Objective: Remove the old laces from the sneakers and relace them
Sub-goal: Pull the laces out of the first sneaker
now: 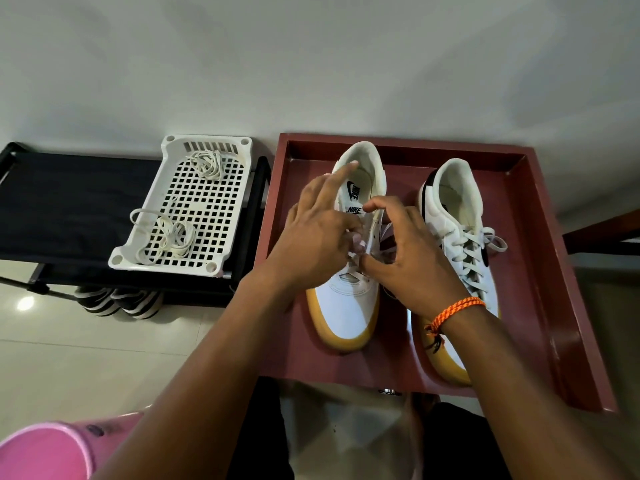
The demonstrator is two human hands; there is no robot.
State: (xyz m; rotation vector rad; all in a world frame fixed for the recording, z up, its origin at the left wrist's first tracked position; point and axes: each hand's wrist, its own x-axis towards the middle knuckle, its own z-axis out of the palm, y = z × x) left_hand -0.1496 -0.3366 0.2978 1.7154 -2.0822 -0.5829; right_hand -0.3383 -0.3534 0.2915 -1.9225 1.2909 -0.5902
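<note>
Two white sneakers with tan soles stand side by side in a dark red tray. The right sneaker is laced and tied in a bow. Both hands are over the lace area of the left sneaker. My left hand pinches a white lace near the eyelets, its index finger stretched toward the heel. My right hand, with an orange cord on the wrist, has its fingers curled at the same lace beside the tongue. The hands hide most of that shoe's lacing.
A white perforated plastic basket holding two loose bundles of white laces sits on a black rack to the left. Striped footwear lies under the rack. A pink bucket is at the bottom left, on the pale tiled floor.
</note>
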